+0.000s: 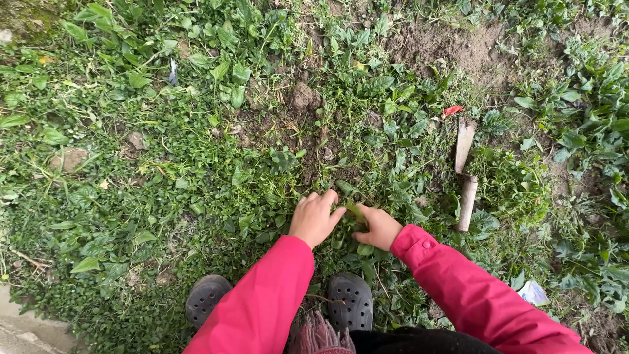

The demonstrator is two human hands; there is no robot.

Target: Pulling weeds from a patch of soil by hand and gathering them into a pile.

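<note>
Weedy ground with bare soil patches surrounds both hands: the left hand (315,217) closes on low leaves, the right hand (379,227) pinches a green leaf (354,210) near the shoes, whose stem could snap, leaving roots.

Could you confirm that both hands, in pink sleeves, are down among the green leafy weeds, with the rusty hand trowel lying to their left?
Not quite: in the head view the rusty hand trowel lies to the right of the hands, left hand and right hand, among the green leafy weeds.
</note>
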